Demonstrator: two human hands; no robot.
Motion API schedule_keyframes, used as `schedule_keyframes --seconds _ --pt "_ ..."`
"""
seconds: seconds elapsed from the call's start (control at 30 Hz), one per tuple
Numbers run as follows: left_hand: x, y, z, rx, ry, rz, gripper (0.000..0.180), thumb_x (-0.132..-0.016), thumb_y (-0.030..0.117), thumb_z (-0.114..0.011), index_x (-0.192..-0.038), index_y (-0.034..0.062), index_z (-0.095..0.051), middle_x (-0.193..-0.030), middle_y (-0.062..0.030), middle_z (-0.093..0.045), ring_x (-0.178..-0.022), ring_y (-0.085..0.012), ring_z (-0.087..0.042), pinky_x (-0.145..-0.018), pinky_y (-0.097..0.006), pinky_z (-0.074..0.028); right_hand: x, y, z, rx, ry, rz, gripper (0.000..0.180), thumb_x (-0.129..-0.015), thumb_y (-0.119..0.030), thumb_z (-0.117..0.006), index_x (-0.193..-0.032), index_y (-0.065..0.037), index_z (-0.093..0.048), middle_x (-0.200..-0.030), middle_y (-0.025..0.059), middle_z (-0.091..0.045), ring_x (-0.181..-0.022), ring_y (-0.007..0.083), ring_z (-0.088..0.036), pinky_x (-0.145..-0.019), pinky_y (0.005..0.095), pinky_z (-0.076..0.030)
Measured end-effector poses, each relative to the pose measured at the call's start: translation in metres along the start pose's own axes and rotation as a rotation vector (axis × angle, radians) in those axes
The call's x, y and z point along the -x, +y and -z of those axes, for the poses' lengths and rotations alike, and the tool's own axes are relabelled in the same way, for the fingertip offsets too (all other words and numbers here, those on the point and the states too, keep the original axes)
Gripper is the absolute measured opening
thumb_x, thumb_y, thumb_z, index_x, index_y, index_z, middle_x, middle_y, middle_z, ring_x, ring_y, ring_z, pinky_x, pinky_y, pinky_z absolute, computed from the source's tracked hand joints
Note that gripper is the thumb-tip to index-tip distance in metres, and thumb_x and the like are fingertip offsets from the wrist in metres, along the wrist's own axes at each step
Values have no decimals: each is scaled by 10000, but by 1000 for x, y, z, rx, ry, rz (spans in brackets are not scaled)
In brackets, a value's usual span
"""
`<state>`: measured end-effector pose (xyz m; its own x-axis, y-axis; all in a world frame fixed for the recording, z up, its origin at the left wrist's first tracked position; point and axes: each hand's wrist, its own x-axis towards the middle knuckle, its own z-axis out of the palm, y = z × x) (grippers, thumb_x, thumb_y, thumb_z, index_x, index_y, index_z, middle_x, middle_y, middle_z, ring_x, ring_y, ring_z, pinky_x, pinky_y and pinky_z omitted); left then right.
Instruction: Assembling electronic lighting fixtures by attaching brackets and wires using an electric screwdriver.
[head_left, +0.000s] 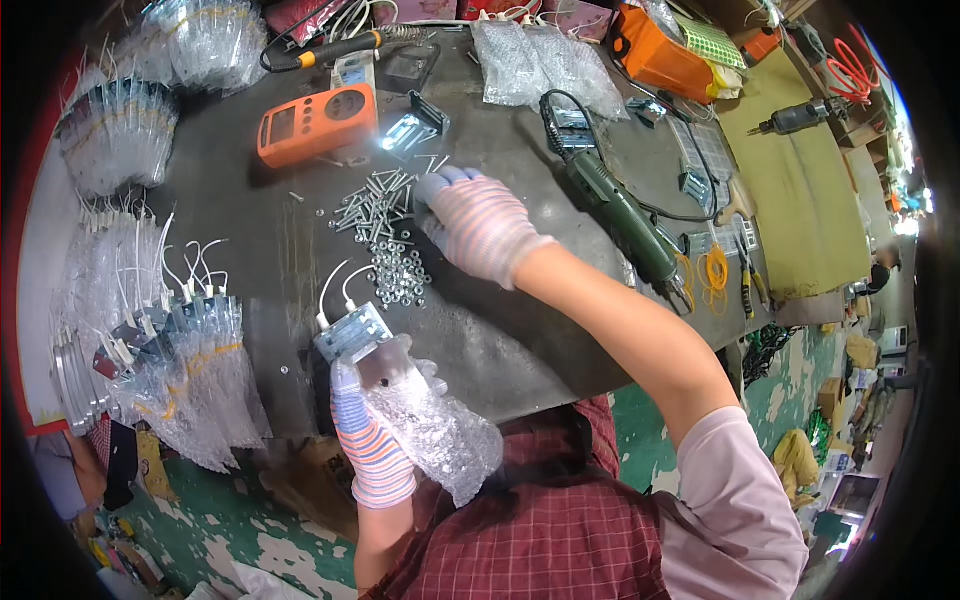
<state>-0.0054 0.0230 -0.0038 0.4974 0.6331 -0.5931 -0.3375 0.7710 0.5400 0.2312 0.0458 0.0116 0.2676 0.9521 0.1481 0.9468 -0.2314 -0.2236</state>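
Note:
My left hand (365, 440), in a striped glove, grips a metal bracket part (358, 332) at the table's near edge. Two white wires rise from this part, and a clear bubble-wrap bag (440, 430) covers its lower end. My right hand (480, 225), gloved too, reaches over the far right side of a pile of screws (375, 205). Its fingers are bent together at the pile; whatever lies between the fingertips is hidden. Loose nuts (400, 272) are heaped just nearer than the screws, between my two hands.
An orange multimeter (318, 125) lies beyond the screws. To the right rests a green power screwdriver (625, 220) with a black cord. Bundled bagged parts (190, 370) line the left side. Bubble-wrap bags (545, 65), an orange bin (660, 50) and pliers (748, 280) lie farther off.

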Motion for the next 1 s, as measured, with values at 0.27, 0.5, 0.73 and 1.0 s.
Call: schedule_keyframes --seconds 0.27,0.5,0.73,1.0 --pt "10 -22 -18 -217 -231 -238 486 -950 287 -569 -1343 12 -489 -1277 -134 -567 -1166 -239 -566 -996 -398 -464 97 -44 58 -506 39 261 239 -786 -187 -703 -1001 -100 -645 -907 112 -637 -856 333 -618 -758 431 -506" --pt "9 -47 -12 -773 -187 -483 448 -909 142 -603 -1316 -18 -506 -1104 -85 -647 -1001 -167 -607 -915 -290 -465 113 -31 62 -482 -45 242 227 -800 -211 -700 -989 -114 -621 -849 92 -633 -783 317 -629 -708 430 -514" --pt "3 -30 -43 -332 -688 -114 389 -877 247 -533 -1167 -8 -578 -1214 -182 -603 -1135 -262 -591 -991 -407 -463 135 -25 56 -664 350 204 390 -807 -322 -693 -1037 -16 -619 -925 134 -637 -888 352 -616 -778 451 -484" --pt "20 -85 -76 -548 -594 -69 683 -980 319 -530 -1500 7 -216 -1445 -158 -418 -1313 -277 -443 -1104 -395 -346 205 3 54 -705 280 -41 619 -759 -143 -666 -1322 5 -455 -1385 254 -439 -1278 445 -441 -1086 465 -373"
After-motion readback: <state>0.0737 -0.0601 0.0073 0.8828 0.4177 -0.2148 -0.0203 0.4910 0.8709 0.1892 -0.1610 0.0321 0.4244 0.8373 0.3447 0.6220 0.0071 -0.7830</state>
